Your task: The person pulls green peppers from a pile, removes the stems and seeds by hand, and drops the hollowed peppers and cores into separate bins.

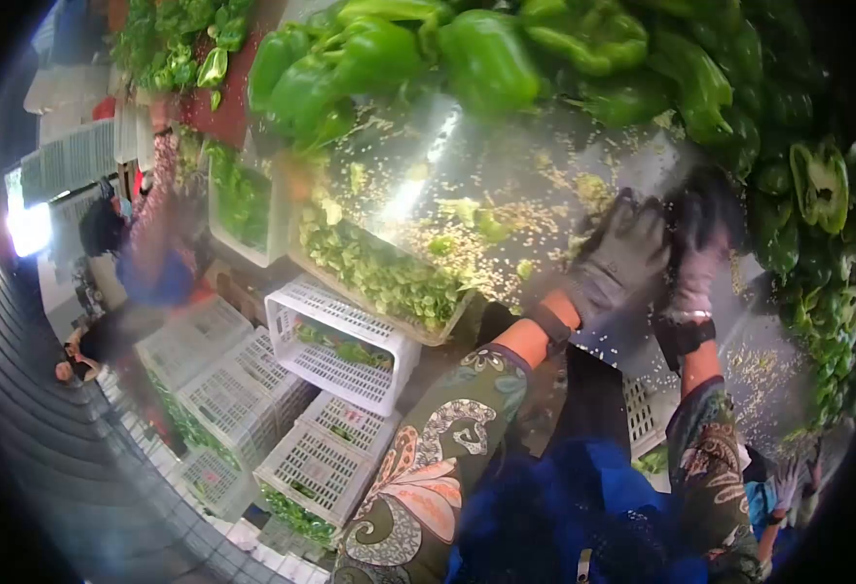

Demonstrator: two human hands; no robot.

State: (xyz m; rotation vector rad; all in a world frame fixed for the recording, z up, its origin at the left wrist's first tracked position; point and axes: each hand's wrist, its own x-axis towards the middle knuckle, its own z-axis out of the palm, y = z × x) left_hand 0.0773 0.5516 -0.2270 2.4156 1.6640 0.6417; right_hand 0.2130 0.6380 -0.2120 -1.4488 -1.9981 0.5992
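Both my hands wear grey gloves with dark wristbands and are over the metal table [535, 156], side by side. My left hand [622, 258] lies low on the seed-strewn surface, its fingers pointing up and blurred. Beside it, my right hand [705, 243] is smeared by motion at the fingertips; whether it holds anything is hidden. Green bell peppers [491, 63] are heaped along the far edge and down the right side. A halved pepper [819, 185] shows its pale inside at the right. Seeds and core bits [491, 224] are scattered left of my hands.
A tray of pepper cores [379, 268] sits at the table's left edge, near a tub of green pieces [240, 200]. White crates [335, 341] stand on the floor at lower left. A person in blue [155, 263] is at the left; another person's gloved hand [786, 484] is at lower right.
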